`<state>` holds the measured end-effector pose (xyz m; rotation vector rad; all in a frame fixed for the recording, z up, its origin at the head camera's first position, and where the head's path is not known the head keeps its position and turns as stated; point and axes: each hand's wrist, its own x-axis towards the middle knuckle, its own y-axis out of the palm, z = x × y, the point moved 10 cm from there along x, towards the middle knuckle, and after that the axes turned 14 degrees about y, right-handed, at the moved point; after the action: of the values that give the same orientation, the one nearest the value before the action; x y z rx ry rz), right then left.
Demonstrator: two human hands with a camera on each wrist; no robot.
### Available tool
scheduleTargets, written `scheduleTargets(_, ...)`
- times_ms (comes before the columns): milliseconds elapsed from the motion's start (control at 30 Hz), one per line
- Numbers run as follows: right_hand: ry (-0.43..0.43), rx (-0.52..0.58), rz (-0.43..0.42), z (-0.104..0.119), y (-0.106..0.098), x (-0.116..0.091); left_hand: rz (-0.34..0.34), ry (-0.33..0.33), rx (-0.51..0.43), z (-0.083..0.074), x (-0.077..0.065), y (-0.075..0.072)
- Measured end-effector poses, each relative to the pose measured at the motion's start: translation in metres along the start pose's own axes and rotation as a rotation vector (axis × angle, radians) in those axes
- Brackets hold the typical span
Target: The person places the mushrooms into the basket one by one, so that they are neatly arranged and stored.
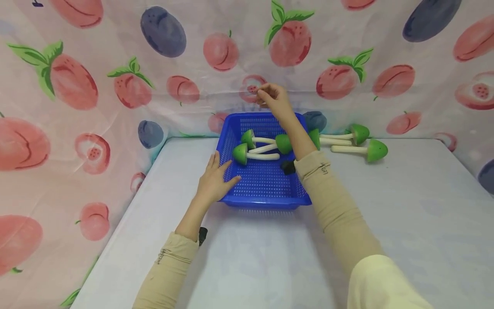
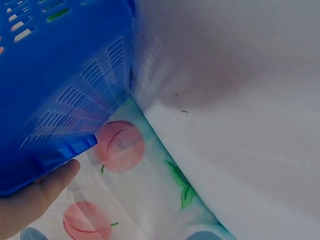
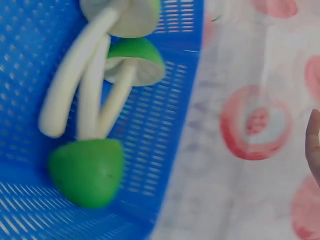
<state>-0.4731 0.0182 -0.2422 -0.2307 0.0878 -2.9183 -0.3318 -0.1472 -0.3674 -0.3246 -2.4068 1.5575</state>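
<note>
A blue plastic basket (image 1: 262, 201) with slotted walls stands on the table. Inside it lie three toy mushrooms with green caps and pale stems; one green cap (image 3: 87, 172) is close in the right wrist view. My left hand (image 1: 213, 182) rests at the basket's left rim, fingers spread and thumb over the inside. In the left wrist view a finger (image 2: 57, 182) lies along the rim. Raised above the basket's far edge, my right hand (image 1: 275, 101) has loosely bent fingers and nothing visible in them. Only a fingertip (image 3: 314, 142) shows in the right wrist view.
Three more mushrooms lie right of the basket, the outermost mushroom (image 1: 376, 151) nearest the table's right side; my right forearm partly covers that area. A fruit-print cloth (image 1: 231, 86) hangs right behind the white table (image 1: 266, 257) and along its left side.
</note>
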Motion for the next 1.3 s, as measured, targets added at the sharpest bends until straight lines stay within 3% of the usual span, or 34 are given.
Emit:
scheduleTargets(200, -0.013, -0.002, -0.036, 0.022, -0.006, -0.01, -0.007, -0.003, -0.001, 0.0, 0.0, -0.001)
scheduleTargets(300, -0.013, 0.053, -0.035, 0.027, -0.011, -0.014, -0.003, -0.005, 0.004, 0.001, 0.0, 0.0)
scheduleTargets(500, 0.06, 0.242, -0.017, 0.025, -0.025, -0.025, -0.004, 0.016, 0.018, -0.003, 0.003, -0.002)
scheduleTargets(733, 0.146, 0.287, -0.019, 0.019, -0.046, -0.048, 0.009, 0.007, 0.022, -0.002, 0.0, -0.001)
scheduleTargets(833, 0.154, 0.241, -0.057, 0.016, -0.059, -0.056, 0.006, 0.003, 0.02, -0.002, 0.0, -0.001)
scheduleTargets(1100, 0.095, -0.062, -0.111, 0.012, -0.084, -0.077, -0.002, 0.01, 0.022, -0.002, 0.002, -0.004)
scheduleTargets(1300, 0.03, -0.129, -0.086, 0.003, -0.106, -0.092, 0.004, 0.006, 0.017, -0.002, -0.001, -0.001)
